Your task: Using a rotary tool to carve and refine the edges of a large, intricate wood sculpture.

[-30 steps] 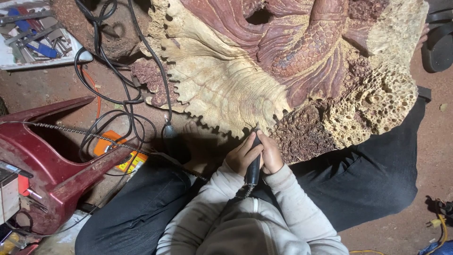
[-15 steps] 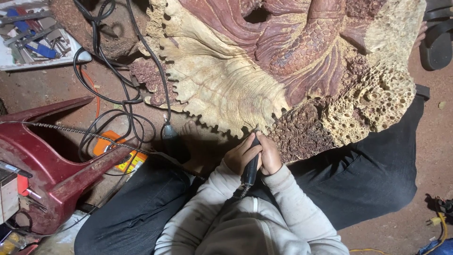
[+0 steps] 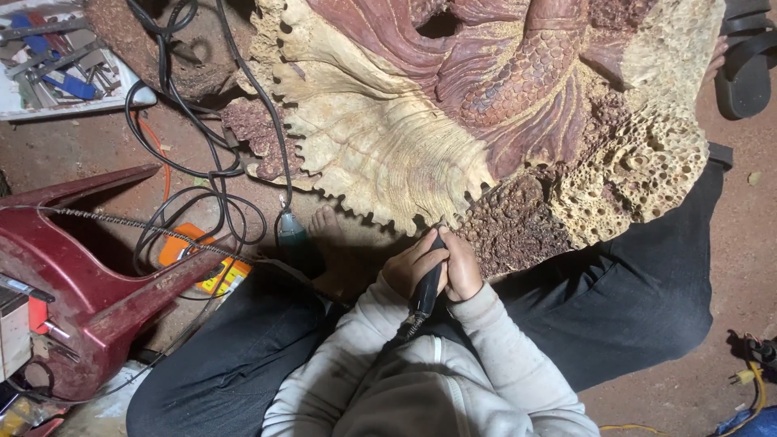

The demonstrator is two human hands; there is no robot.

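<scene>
Gripping black rotary tool (image 3: 427, 285), left hand (image 3: 411, 267) and right hand (image 3: 464, 269) closed, tip at wood carving (image 3: 388, 154).

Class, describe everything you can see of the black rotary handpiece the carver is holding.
The black rotary handpiece is a slim, dark, pen-like tool, plastic or rubber by its look. It points away from the person, tilted slightly right, its tip at the lower edge of the wood carving, where pale wood meets the dark bumpy part. The left hand and right hand clasp it from both sides. A coiled flexible shaft leaves its rear end over the grey sweatshirt.
</scene>
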